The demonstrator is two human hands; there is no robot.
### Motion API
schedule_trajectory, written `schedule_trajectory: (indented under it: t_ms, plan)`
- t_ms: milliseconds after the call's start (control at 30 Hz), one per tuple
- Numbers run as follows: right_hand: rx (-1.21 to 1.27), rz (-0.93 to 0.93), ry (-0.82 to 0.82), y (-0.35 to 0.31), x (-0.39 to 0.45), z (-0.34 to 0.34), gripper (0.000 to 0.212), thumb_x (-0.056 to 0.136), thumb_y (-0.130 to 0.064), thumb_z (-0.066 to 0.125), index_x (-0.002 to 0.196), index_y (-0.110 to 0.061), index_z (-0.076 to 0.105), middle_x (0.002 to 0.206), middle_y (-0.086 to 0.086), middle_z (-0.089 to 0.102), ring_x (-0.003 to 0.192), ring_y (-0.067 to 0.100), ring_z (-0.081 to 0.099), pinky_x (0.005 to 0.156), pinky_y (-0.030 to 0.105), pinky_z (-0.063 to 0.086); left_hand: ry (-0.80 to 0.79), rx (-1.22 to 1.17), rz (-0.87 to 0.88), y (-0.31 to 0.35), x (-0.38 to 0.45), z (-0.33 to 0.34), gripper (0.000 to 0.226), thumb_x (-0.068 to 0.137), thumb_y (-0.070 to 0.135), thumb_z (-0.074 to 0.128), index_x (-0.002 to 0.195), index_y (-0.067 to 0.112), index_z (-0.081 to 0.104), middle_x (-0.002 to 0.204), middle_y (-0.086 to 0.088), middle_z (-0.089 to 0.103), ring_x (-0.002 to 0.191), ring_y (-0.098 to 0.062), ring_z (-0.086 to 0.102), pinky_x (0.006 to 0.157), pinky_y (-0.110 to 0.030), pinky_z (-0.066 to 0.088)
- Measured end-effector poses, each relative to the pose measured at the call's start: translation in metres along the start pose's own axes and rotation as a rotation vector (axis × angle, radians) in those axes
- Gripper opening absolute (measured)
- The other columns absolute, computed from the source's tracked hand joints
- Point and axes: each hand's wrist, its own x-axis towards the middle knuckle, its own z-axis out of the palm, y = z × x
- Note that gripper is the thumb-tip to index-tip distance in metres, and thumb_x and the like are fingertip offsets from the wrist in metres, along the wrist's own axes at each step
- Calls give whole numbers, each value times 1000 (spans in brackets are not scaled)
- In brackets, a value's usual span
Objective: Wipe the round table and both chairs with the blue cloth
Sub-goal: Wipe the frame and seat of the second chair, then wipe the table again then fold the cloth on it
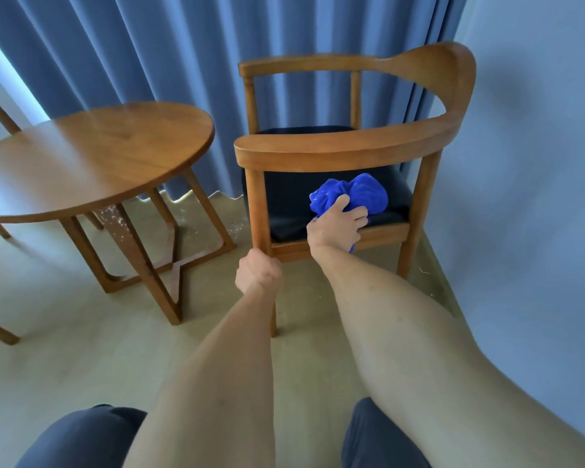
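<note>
Bunched blue cloth (350, 195) lay on the wooden armchair's black seat (284, 197), clutched by right hand (338, 224). Left hand (258, 270) gripped the chair's front leg (259, 211). Risked missing seat corners, being wadded; round wooden worktop (92, 157) stood beside.

1. I see the floor (65, 349) carrying the surface (92, 157) and a chair (352, 146).
2. On the chair's dark seat (284, 197) lies the cloth (362, 194), bunched.
</note>
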Motion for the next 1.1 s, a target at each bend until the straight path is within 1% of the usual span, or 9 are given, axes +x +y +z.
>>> schedule_trajectory:
  t_ms: [167,267,467,633,733,867,933,1033,1100]
  plan:
    - [-90,-17,103,1,7,14,51,83,-29,63,119,-14,32,124,27,36,105,37,43,80,46,50,-134,4,-5,3,10,25,29,94,15,44,117,10,61,111,-11,64,101,-32,64,89,-38,53]
    - [-187,-44,92,2,9,14,44,86,-28,60,119,-13,35,123,26,38,103,36,43,76,44,52,-273,93,48,3,9,36,29,95,15,43,117,10,61,117,-12,65,108,-32,62,82,-34,49]
    - [-205,104,-194,-24,9,-16,47,88,-11,55,129,-10,33,132,25,31,112,37,39,87,44,51,-425,89,-101,-7,-3,-16,30,92,21,44,114,15,65,113,-10,67,104,-30,65,88,-35,54]
    - [-280,273,-468,-55,-2,-75,49,92,-22,55,136,-15,36,127,19,38,114,35,47,82,40,47,-543,156,-137,22,1,-87,35,93,23,48,123,13,63,120,-11,65,111,-31,62,91,-34,52]
    - [-355,381,-667,-92,-17,-112,39,92,-23,50,131,-18,47,126,15,51,111,31,58,82,34,48,-594,185,-133,46,1,-138,34,94,23,47,122,14,63,121,-10,65,112,-30,61,88,-33,50]
    - [-392,421,-942,-169,-30,-147,33,101,-21,41,129,-10,54,133,11,56,121,26,56,93,33,45,-640,175,-179,73,3,-216,30,96,24,44,118,12,61,117,-8,65,108,-28,62,84,-31,50]
    - [-362,426,-1062,-220,-38,-158,33,102,-18,37,130,-10,51,132,12,55,116,27,56,85,34,44,-660,127,-241,82,11,-261,26,95,22,42,112,13,60,114,-8,65,104,-28,63,81,-30,50]
    - [-353,379,-1098,-297,-43,-169,44,99,-14,31,140,-5,44,127,11,54,106,31,55,80,34,45,-627,-3,-357,85,29,-326,27,90,17,40,109,14,60,107,-6,64,97,-27,62,78,-30,49]
    - [-348,337,-1068,-352,-45,-177,41,94,-15,32,127,-9,55,120,12,60,98,32,60,78,34,51,-556,-134,-433,84,45,-369,28,87,16,42,109,14,58,107,-7,64,95,-28,61,77,-31,47]
